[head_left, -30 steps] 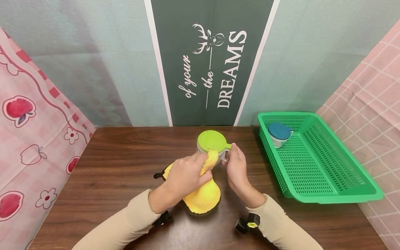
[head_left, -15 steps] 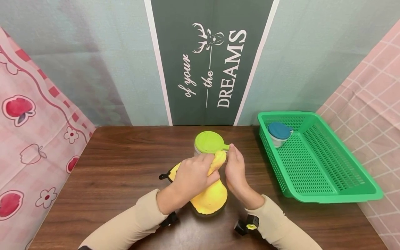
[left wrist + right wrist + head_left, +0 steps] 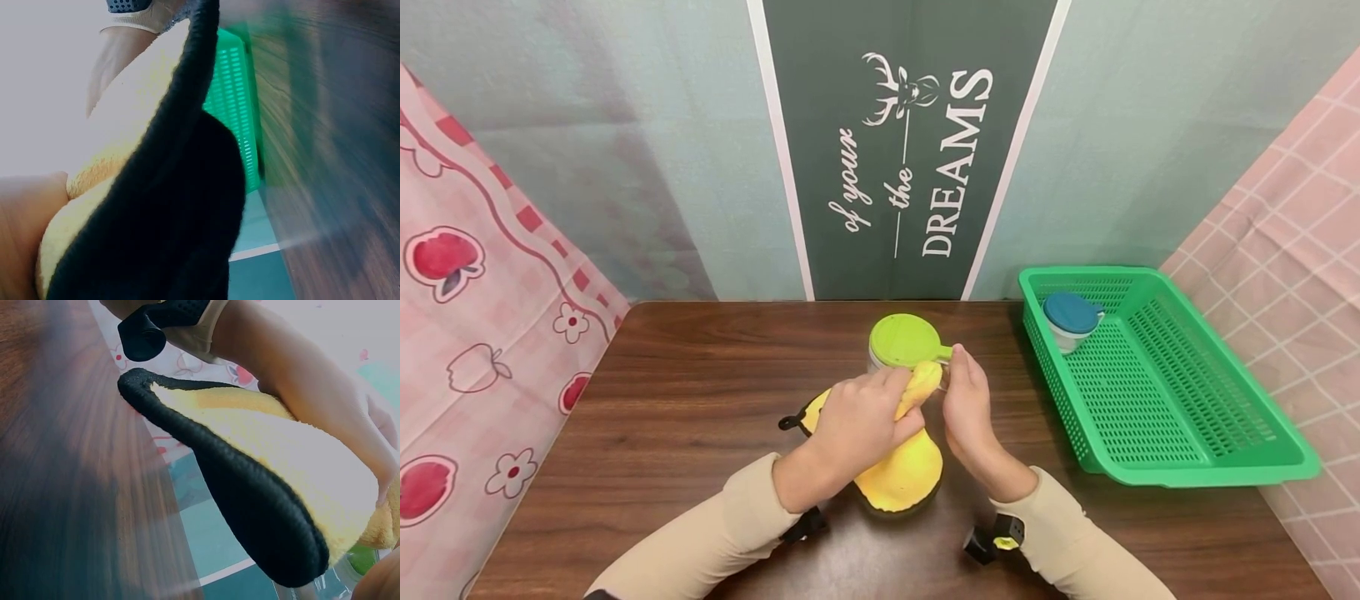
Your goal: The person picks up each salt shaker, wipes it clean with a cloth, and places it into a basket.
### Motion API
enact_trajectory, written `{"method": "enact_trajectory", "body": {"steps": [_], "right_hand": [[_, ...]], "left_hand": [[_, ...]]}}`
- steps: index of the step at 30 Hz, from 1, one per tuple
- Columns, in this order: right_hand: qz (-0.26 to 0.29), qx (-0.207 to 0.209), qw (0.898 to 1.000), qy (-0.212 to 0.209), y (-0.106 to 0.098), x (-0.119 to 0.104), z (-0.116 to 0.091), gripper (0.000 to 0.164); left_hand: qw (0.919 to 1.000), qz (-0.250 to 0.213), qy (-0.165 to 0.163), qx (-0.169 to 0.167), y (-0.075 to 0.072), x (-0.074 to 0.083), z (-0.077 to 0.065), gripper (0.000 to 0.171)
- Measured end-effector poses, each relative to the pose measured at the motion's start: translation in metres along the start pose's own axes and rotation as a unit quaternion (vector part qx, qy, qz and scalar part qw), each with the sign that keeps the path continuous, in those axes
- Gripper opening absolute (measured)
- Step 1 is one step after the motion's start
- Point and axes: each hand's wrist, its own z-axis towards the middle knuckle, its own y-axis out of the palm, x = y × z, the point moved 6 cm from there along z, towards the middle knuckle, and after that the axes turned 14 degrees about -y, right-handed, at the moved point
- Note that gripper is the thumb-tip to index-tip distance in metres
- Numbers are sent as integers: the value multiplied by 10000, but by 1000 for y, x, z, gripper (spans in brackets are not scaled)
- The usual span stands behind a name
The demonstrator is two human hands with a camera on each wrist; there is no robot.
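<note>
Two hands in play on my head feed: the left hand (image 3: pixel 861 421) has its fingers clenched round a yellow cloth (image 3: pixel 898 475), a bunched fold poking up past the thumb. That fold sits right in front of a green-lidded jar (image 3: pixel 904 340), overlapping its near side, though I can't tell whether they touch. Over on the right hand (image 3: pixel 967 408), I've got it grasping the jar at the handle side, a fingertip up by the lid's tab (image 3: pixel 946 352); the cloth hides part of that grip. My wrist views show the cloth's black backing hanging below the yellow face, and a black loop (image 3: pixel 788 422) sticks out at its left corner. Far right on the counter (image 3: pixel 700 375), a green basket (image 3: pixel 1210 477) holds a blue-lidded container (image 3: pixel 1071 313) in its back left corner.
</note>
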Motion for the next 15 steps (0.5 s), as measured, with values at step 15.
{"method": "enact_trajectory", "body": {"steps": [15], "right_hand": [[110,80,9999,3,-3,-1,3,37]], "left_hand": [[10000,-78,-34,-6,-7,-11,-3,26]]}}
